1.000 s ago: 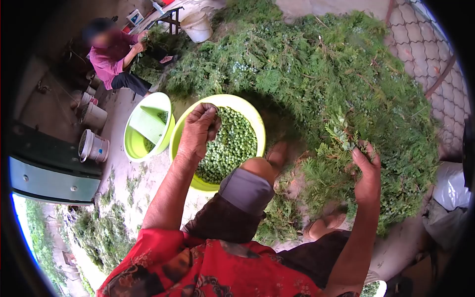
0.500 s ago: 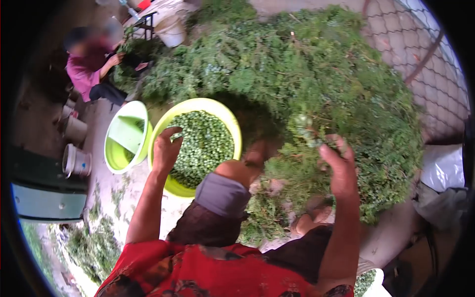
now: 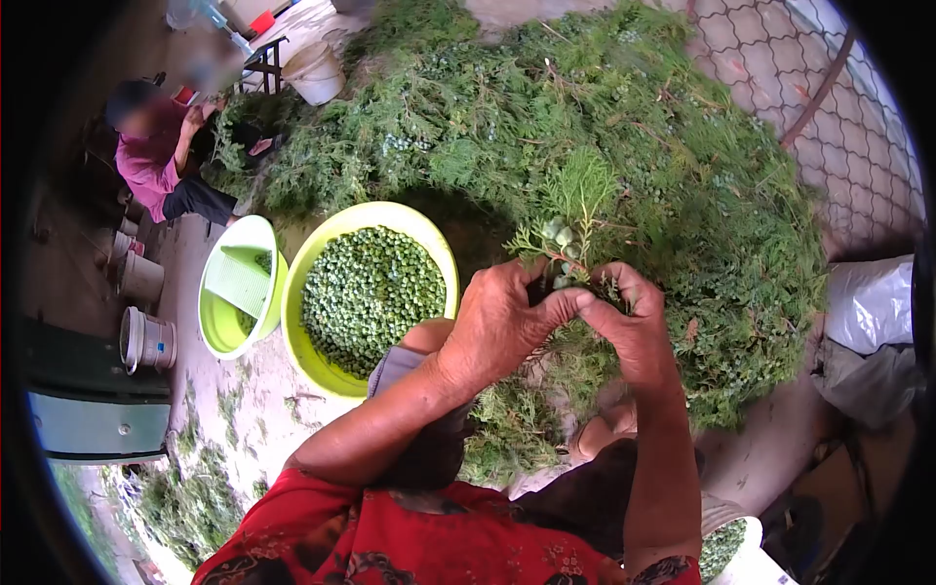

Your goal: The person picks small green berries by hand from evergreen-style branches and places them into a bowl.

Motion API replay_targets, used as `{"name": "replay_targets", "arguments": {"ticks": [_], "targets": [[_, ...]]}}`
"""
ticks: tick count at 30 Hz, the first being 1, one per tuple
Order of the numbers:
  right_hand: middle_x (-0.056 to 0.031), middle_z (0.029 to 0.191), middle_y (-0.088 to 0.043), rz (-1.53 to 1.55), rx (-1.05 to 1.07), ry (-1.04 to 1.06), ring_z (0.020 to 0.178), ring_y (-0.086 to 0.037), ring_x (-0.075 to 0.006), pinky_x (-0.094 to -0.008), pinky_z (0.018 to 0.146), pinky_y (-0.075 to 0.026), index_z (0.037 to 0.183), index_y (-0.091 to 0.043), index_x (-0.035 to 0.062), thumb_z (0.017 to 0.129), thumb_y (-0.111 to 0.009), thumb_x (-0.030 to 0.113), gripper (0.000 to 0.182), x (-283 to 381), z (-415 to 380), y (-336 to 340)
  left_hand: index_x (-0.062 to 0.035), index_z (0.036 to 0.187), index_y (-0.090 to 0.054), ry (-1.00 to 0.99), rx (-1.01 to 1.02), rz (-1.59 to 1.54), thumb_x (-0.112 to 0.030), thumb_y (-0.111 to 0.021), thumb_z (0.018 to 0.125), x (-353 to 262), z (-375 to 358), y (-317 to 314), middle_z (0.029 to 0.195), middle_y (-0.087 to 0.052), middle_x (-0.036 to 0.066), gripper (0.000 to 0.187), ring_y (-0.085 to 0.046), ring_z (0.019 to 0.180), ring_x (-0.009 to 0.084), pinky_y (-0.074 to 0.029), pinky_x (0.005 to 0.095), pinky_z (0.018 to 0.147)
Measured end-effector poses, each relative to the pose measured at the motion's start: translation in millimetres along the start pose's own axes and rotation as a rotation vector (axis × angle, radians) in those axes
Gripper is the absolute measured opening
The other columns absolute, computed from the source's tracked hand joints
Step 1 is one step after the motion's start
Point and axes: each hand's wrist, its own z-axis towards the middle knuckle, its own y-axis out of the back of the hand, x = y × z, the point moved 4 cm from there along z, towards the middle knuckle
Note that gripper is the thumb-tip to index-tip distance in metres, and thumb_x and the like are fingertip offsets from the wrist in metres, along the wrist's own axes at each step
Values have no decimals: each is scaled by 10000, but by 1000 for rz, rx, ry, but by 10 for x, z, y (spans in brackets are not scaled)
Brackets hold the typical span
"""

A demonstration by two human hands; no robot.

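A small green sprig [image 3: 583,195] with several pale green cones [image 3: 560,237] stands up between my two hands. My right hand [image 3: 632,317] pinches the lower end of the sprig. My left hand [image 3: 502,317] is closed at the sprig's cones, thumb against the right thumb; what lies between its fingers is hidden. Left of my left hand is a yellow-green tub [image 3: 447,255] holding many green cones [image 3: 375,288]. A wide heap of cut green branches [image 3: 673,166] lies beyond and to the right of my hands.
A light green basin [image 3: 216,331] stands left of the tub. A person in a pink top [image 3: 146,166] sits at the upper left, holding branches. White buckets [image 3: 314,73] stand nearby. White plastic sacks [image 3: 871,304] lie at the right; loose greenery [image 3: 185,497] covers ground at lower left.
My left hand has moved right from the tub to the sprig, and its fingers have closed there. My right hand has moved slightly left, still holding the sprig.
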Motion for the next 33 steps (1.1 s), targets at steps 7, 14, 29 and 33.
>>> {"name": "replay_targets", "arguments": {"ticks": [7, 14, 29, 33], "targets": [[32, 734, -531, -113, -6, 8, 653, -454, -40, -223, 563, -375, 907, -575, 23, 825, -611, 162, 165, -79, 21, 141, 17, 899, -605, 115, 180, -18, -150, -593, 874, 204, 52, 77, 683, -576, 4, 169, -476, 600, 43, -401, 206, 530], [46, 704, -521, 70, -317, -160, 614, -439, -38, -214, 536, -374, 906, -574, 44, 827, -621, 241, 218, 1, -61, 247, -22, 914, -598, 604, 117, -584, -63, -491, 837, 122, -4, 389, 732, -584, 27, 138, -471, 498, 61, -347, 175, 376], [28, 769, -563, 129, -160, -234, 719, -498, -63, -247, 602, -381, 945, -587, 64, 800, -617, 252, 239, 66, -84, 162, -21, 936, -627, 488, 423, -579, -239, -648, 839, 384, -121, 44, 770, -583, -41, 239, -484, 725, 42, -397, 211, 671], [12, 738, -556, 15, 38, -194, 690, -490, -67, -233, 590, -376, 876, -588, 56, 815, -609, 207, 164, -37, -26, 153, -40, 837, -623, 356, 226, -513, -221, -660, 828, 508, -47, 193, 731, -578, -34, 185, -466, 680, 40, -391, 209, 631]]}}
